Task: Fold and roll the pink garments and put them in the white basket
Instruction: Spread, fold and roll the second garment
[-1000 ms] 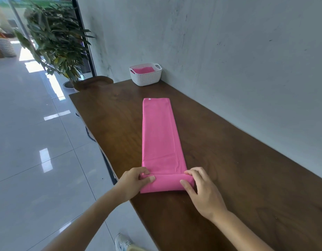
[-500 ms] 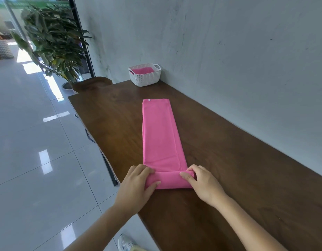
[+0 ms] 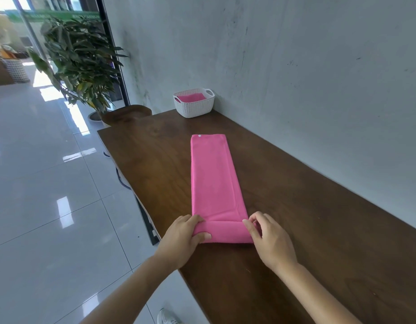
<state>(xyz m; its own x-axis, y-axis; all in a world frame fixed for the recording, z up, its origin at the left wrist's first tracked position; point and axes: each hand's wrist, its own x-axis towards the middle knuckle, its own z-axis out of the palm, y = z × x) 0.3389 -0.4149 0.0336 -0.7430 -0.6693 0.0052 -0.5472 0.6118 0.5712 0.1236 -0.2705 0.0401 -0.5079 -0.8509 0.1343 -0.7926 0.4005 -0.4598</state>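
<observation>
Between left hand (image 3: pixel 182 239) and right hand (image 3: pixel 269 240), rolled near end of pink garment (image 3: pixel 214 183)

**Basket behind the garment**

The folded garment (image 3: pixel 214 178) lies lengthwise on the tabletop (image 3: pixel 319 230), with the wall (image 3: pixel 295 78) to its right. Behind it stands the basket (image 3: pixel 194 106), another garment (image 3: pixel 190 97) inside. The left hand (image 3: pixel 181 239) and right hand (image 3: pixel 270 242) grip its near end, one at each side.

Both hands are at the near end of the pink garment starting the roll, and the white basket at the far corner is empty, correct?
Not quite: the white basket is not empty; the head view shows a pink cloth already inside it. The rest holds: the left hand and right hand grip the rolled near end of the pink garment on the table.
</observation>
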